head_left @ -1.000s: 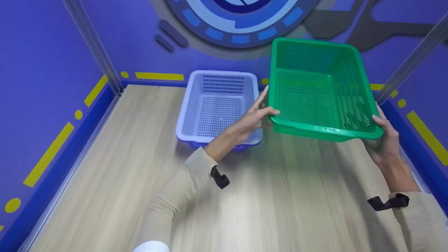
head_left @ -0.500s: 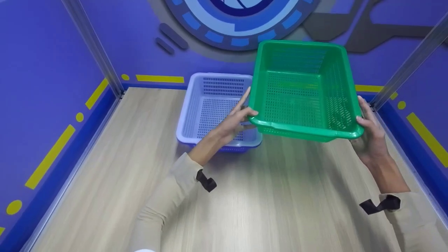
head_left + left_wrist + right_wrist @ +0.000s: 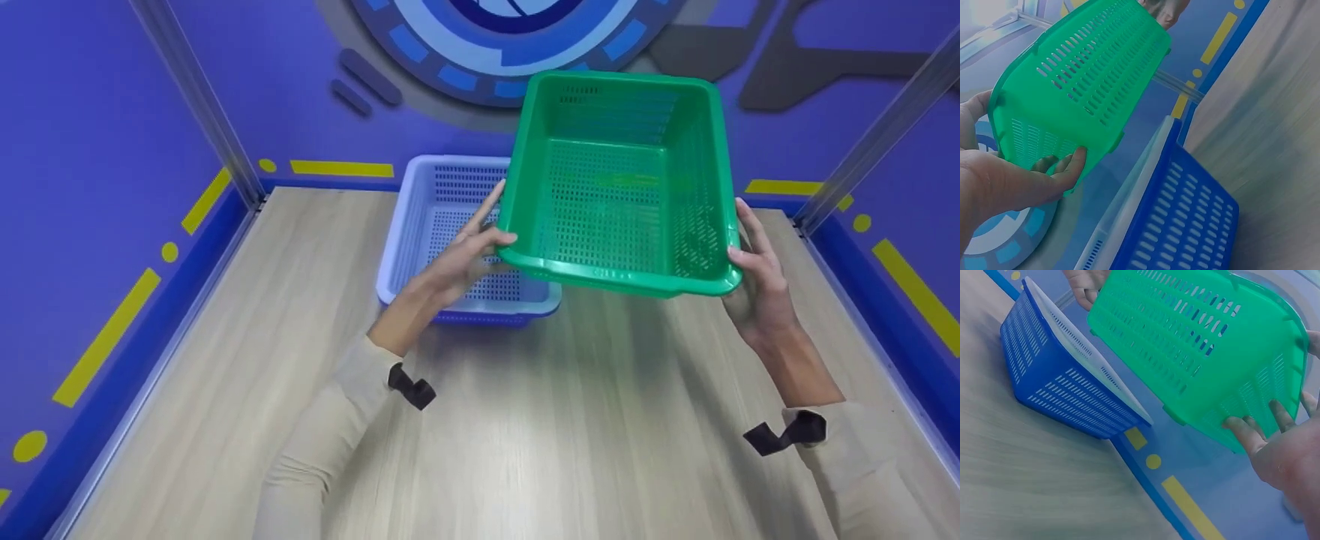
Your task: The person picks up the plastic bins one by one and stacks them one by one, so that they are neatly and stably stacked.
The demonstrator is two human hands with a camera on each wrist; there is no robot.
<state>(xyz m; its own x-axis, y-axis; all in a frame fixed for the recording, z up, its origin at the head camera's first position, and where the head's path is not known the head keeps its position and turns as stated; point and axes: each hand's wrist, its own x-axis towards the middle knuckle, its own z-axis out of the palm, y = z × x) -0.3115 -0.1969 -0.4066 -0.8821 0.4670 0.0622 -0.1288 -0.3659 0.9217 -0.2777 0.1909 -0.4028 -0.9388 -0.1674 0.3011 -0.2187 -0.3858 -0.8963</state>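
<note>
A green perforated plastic basket point(image 3: 615, 278) is held in the air by both hands, its inside facing the head camera. My left hand point(image 3: 459, 262) grips its left side, thumb over the rim and fingers spread under the wall. On the opposite side my right hand point(image 3: 761, 289) holds it the same way, fingertips against the slotted wall in the right wrist view. Below and to the left stands a lavender basket point(image 3: 392, 240), nested in a blue basket point(image 3: 1075, 396). The green basket and left hand overlap part of the lavender one in the head view.
The baskets stand on a wood-grain table point(image 3: 480, 450) at its far edge. Blue printed panels point(image 3: 82, 135) with yellow marks enclose the back and sides. Metal posts point(image 3: 196, 97) rise at the back corners.
Both hands have carried the green basket leftward, so that it overlaps more of the lavender basket in the head view. The nested baskets have stayed in place.
</note>
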